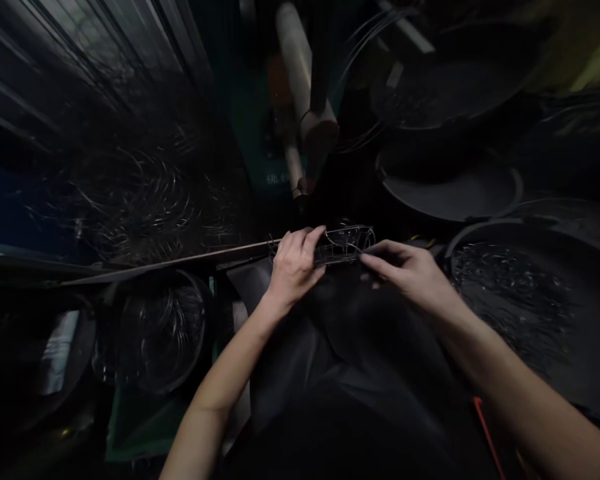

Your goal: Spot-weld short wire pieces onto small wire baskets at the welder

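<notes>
Apparently “佛” on green machine

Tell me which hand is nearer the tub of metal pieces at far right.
Right. The right hand is just left of the tub; the left hand is farther left, at the wire frame.

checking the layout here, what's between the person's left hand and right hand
In the head view, part of a wire frame spans the stretch between the left hand and the right hand; the finer wires are too dim to separate.
</notes>
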Tool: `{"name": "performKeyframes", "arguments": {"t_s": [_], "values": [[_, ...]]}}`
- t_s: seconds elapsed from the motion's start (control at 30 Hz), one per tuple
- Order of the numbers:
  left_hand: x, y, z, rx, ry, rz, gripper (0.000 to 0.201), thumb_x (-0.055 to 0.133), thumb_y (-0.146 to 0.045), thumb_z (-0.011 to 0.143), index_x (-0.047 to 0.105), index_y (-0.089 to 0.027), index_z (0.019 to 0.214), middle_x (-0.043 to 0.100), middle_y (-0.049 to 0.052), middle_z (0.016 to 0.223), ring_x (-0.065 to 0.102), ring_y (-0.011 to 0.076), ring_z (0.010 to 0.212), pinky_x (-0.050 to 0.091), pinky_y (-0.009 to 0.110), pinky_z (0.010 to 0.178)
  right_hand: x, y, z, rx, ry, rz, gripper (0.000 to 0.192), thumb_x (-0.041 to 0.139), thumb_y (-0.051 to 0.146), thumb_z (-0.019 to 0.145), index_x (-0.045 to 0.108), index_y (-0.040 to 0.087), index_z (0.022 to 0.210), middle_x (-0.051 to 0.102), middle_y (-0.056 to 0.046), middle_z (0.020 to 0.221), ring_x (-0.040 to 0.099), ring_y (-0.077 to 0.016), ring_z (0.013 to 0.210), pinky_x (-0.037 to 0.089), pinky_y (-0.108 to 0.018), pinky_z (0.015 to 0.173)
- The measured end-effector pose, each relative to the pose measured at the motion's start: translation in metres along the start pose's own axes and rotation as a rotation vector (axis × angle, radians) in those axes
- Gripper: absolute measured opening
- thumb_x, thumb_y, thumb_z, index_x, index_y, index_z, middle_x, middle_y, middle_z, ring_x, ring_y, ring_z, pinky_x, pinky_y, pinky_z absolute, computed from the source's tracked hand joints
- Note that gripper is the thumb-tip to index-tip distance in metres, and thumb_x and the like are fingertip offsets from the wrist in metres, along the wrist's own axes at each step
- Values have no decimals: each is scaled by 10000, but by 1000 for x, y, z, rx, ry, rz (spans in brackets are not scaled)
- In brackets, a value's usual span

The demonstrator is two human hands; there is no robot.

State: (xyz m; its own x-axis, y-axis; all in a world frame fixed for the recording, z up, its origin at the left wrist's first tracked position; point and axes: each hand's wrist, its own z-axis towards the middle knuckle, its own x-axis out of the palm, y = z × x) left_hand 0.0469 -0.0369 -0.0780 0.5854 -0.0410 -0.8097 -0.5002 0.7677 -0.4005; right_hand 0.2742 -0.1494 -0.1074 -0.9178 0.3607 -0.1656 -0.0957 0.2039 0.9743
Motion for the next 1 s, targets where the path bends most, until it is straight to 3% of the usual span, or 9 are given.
{"name": "performKeyframes", "arguments": {"t_s": [0.13, 0.27, 0.57, 0.83, 1.0], "values": [[2, -3, 1, 17, -41, 107, 598, 672, -172, 742, 438, -147, 1292, 616, 122, 1188, 593, 255, 1124, 439, 443, 1064, 60, 26, 21, 38, 91, 61, 396, 740, 484, 724, 639, 166, 937, 669, -47, 804, 651, -170, 647, 536, -260, 527], [10, 2, -2, 12, -49, 104, 588, 667, -194, 756, 425, -142, 1290, 601, 128, 1220, 580, 253, 1153, 430, 446, 1079, 83, 37, 19, -107, -77, -106, 288, 656, 446, 788, 620, 174, 874, 656, -22, 788, 610, -122, 622, 516, -233, 578], [19, 11, 1, -6, -112, 6, 588, 646, -171, 751, 398, -160, 1284, 589, 114, 1211, 568, 240, 1160, 411, 459, 1101, 96, 37, 18, -301, -225, -279, 275, 571, 446, 828, 607, 176, 870, 654, -42, 777, 572, -125, 598, 472, -239, 558], [28, 24, 12, 29, -214, -2, 522, 620, -160, 780, 395, -174, 1251, 596, 110, 1187, 579, 217, 1150, 394, 479, 1115, 99, 36, 35, -443, -252, -339, 231, 561, 412, 857, 573, 181, 841, 632, -20, 734, 530, -108, 548, 468, -244, 583], [33, 32, 18, 52, -273, 7, 525, 629, -176, 784, 381, -187, 1246, 596, 103, 1182, 589, 213, 1135, 398, 483, 1111, 100, 34, 46, -508, -264, -356, 236, 550, 407, 863, 584, 174, 839, 617, -13, 704, 491, -97, 502, 406, -229, 507]]}}
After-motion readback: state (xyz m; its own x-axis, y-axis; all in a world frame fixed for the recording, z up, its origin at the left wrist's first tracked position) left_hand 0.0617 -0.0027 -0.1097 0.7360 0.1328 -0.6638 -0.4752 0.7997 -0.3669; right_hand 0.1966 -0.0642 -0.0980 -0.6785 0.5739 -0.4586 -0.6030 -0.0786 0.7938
